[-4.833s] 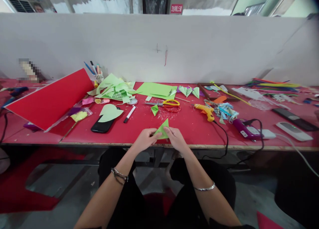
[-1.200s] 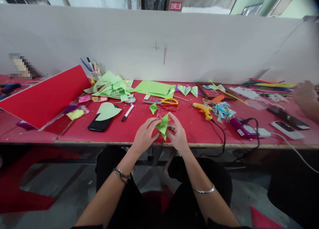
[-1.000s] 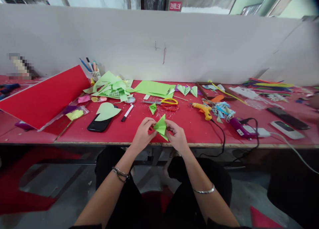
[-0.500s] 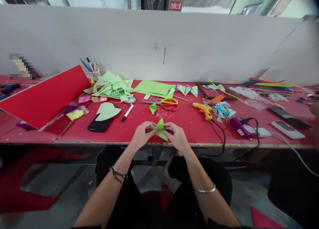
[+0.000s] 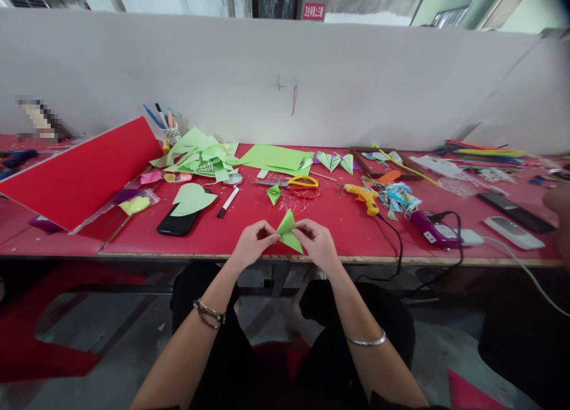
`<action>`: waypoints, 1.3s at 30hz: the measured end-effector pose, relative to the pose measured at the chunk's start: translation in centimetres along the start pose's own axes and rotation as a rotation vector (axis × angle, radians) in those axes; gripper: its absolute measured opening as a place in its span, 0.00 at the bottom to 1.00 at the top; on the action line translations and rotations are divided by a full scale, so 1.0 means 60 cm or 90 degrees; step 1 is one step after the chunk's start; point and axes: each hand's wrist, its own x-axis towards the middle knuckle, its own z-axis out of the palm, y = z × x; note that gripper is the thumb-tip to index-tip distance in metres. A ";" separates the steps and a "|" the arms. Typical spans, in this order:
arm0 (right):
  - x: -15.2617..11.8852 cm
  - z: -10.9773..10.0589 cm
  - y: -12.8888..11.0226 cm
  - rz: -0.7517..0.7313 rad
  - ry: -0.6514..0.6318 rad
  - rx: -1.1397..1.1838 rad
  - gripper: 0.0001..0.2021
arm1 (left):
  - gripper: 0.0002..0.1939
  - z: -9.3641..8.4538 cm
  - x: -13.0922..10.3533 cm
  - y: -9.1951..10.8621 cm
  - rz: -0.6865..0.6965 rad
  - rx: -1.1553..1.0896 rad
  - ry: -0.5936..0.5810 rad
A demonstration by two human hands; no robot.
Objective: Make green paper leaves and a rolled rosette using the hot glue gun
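Note:
A folded piece of green paper point(image 5: 290, 235) is held between my two hands, just above the table's front edge. My left hand point(image 5: 256, 241) pinches its left corner between thumb and fingers. At the right side, my right hand point(image 5: 315, 241) grips it with thumb and forefinger. One pointed flap stands up and another hangs down toward the table edge. Beyond my hands lie a small folded green paper piece point(image 5: 274, 194) and yellow-and-red-handled scissors point(image 5: 294, 183). A black-and-white marker point(image 5: 228, 202) rests to the left.
Left are a phone point(image 5: 178, 223) under a green paper cutout point(image 5: 194, 199), paper scraps point(image 5: 205, 151) and a red board point(image 5: 89, 172). Right are a yellow glue gun point(image 5: 363, 197) with its cord, a purple device point(image 5: 433, 229) and a white power bank point(image 5: 514, 232). Another person's hand point(image 5: 557, 203) shows at the right edge.
My left hand has shifted slightly left to the paper's corner. The paper's flaps look a little more spread. At the right edge, the other person's hand has moved slightly.

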 end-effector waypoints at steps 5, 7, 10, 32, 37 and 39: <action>-0.001 0.002 0.001 0.024 0.000 0.051 0.06 | 0.14 0.002 0.003 0.003 0.017 -0.060 -0.012; -0.002 0.003 0.000 0.031 -0.018 0.047 0.06 | 0.17 0.002 0.003 0.006 -0.004 -0.062 -0.059; -0.005 0.002 -0.003 0.031 -0.047 0.037 0.08 | 0.13 0.001 0.000 0.011 -0.048 -0.029 -0.130; -0.019 -0.016 -0.012 -0.094 -0.011 -0.039 0.04 | 0.18 0.014 -0.005 0.014 -0.062 -0.184 -0.203; -0.017 0.000 -0.007 -0.009 0.080 0.006 0.07 | 0.17 0.022 -0.008 0.016 -0.054 -0.162 -0.210; -0.016 0.004 -0.004 0.014 0.113 0.016 0.08 | 0.15 0.026 -0.010 0.016 -0.036 -0.145 -0.213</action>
